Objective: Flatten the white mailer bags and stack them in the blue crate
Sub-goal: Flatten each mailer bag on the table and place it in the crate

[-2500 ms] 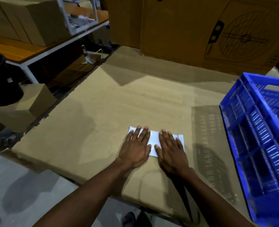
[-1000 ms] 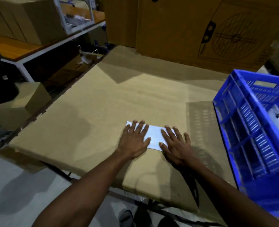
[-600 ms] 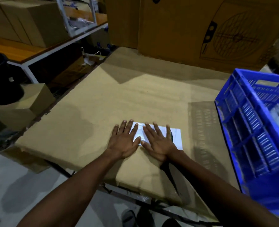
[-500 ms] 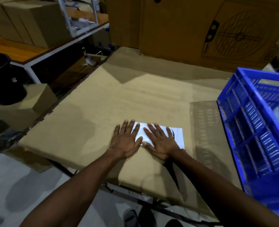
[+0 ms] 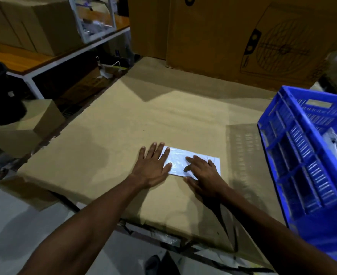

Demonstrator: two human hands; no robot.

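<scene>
So the white mailer bag (image 5: 185,162) is lying flat on the counter (image 5: 143,120), close to the near edge and a bit toward the right side. Both hands are on it palm-down with fingers straight, so no grip on anything, just pressing. The left hand (image 5: 153,165) covers the bag's left end and spills onto the cardboard, probably to pin that end so the bag can't slide. The right hand (image 5: 203,171) sits on the right half, fingers angled left across it, which looks like a smoothing stroke to squeeze air out.

Compared with half a second ago, the hands have spread apart, and more of the bag's middle shows between them.

The blue crate (image 5: 302,151) waits at the counter's right edge, with pale bags already inside. I'd guess this one goes in next.
</scene>
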